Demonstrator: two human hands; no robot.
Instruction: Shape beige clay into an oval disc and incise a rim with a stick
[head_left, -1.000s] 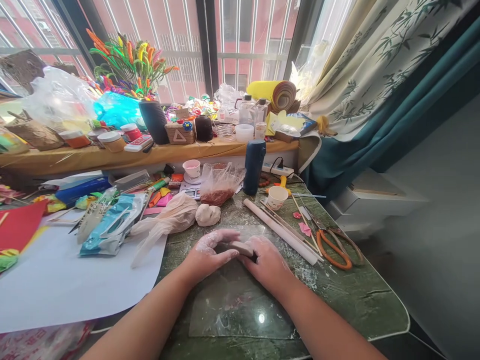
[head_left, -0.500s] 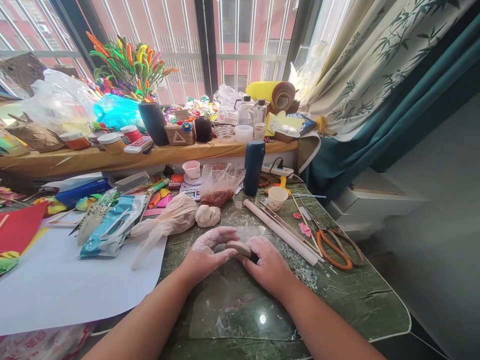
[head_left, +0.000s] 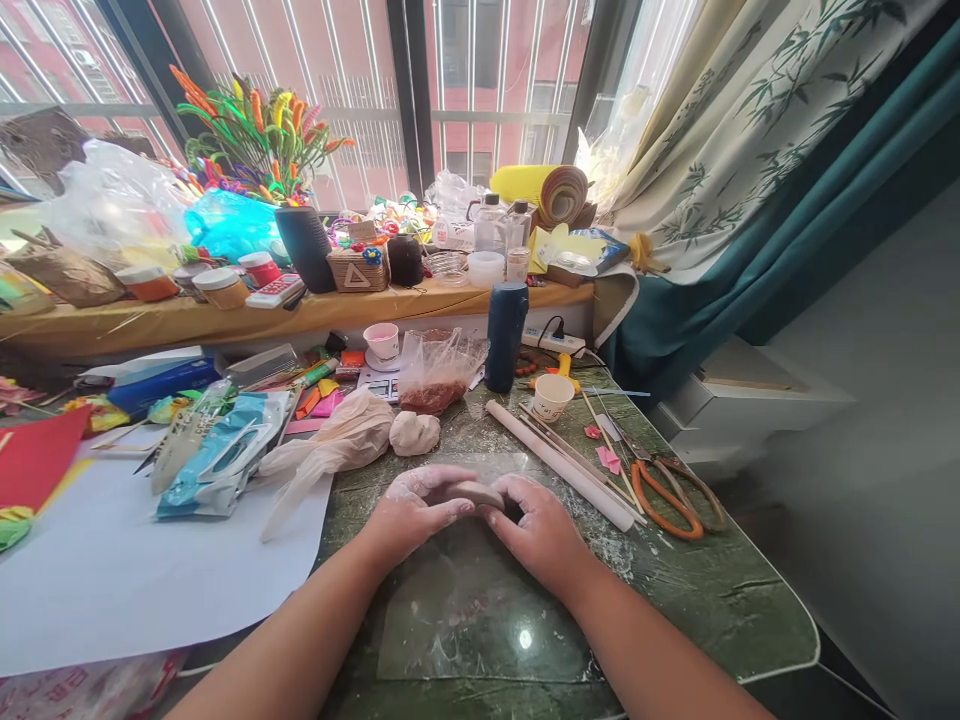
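A flattened, greyish-brown lump of clay [head_left: 475,493] is held between my two hands, over a clear plastic sheet [head_left: 480,620] on the green tabletop. My left hand [head_left: 412,510], dusted with white powder, curls its fingers behind the lump and its thumb along the near side. From the other side my right hand [head_left: 532,525] pinches the lump's right end between thumb and bent fingers. Part of the clay is covered by the fingers. Just beyond my left hand lies a rough ball of pale clay [head_left: 415,433], against a crumpled plastic bag [head_left: 352,430].
To the right lie a pale rolling pin [head_left: 562,467], thin sticks and orange-handled scissors [head_left: 666,500]. A paper cup [head_left: 553,397], a dark blue bottle [head_left: 506,337] and a bag of reddish-brown material [head_left: 435,375] stand behind. White paper [head_left: 187,580] and a wipes pack [head_left: 221,455] lie left.
The clay lump has turned slightly in my hands, and my left fingers have lowered a little over it. Other objects stay where they were.
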